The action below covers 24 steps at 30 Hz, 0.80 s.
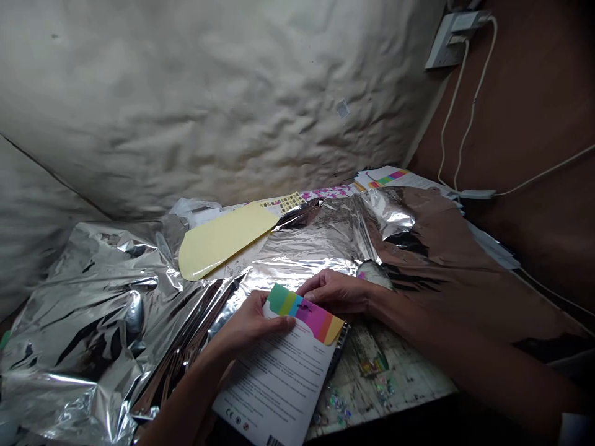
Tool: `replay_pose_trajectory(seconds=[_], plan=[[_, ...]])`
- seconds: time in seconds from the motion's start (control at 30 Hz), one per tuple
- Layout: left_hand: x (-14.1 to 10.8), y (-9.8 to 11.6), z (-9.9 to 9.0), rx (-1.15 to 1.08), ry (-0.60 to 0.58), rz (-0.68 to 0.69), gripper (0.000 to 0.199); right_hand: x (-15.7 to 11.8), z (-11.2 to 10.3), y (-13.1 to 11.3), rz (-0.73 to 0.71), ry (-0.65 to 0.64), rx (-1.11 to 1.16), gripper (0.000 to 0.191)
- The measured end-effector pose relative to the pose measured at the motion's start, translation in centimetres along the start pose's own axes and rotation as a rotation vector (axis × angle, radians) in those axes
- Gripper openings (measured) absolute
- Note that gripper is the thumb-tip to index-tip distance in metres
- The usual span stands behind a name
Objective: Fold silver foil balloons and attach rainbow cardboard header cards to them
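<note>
A flat white printed packet with a striped rainbow top and a torn-looking hang hole tilts toward me, small text covering its face. My left hand grips its upper left side, thumb across the front and the other fingers mostly behind. At the top edge, my right hand is closed, with curled fingers touching the packet; part of its grip is hidden behind the card. A dark edge shows along the packet's right side.
Crinkled silver foil sheeting covers much of the worktop. On it lies a yellow rounded sheet. Behind are a sticker sheet and stacked striped cards. The worn table corner is at front right; white cables hang from a socket.
</note>
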<state>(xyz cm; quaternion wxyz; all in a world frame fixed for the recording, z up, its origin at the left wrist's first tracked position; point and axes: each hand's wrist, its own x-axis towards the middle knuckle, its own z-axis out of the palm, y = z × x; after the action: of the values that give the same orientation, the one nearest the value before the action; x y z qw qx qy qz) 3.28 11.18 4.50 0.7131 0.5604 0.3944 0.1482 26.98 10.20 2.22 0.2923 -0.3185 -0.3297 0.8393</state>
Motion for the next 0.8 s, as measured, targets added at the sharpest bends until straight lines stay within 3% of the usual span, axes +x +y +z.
replay_pose_trajectory(seconds=[0.2,0.5,0.7,0.8], plan=[[-0.1,0.0,0.4,0.051,-0.102,-0.039,0.026,-0.3,-0.1,0.0,0.056,-0.055,-0.159,0.041],[0.0,0.1,0.5,-0.028,-0.084,-0.037,0.032,-1.1,0.9,-0.8,-0.098,0.050,-0.353,0.035],[0.2,-0.2,0.1,-0.105,-0.062,0.033,0.035,-0.3,0.9,-0.4,-0.171,0.065,-0.181,0.044],[0.3,-0.5,0.1,-0.158,-0.033,0.057,0.038,0.6,0.3,0.0,-0.332,0.227,-0.093,0.042]])
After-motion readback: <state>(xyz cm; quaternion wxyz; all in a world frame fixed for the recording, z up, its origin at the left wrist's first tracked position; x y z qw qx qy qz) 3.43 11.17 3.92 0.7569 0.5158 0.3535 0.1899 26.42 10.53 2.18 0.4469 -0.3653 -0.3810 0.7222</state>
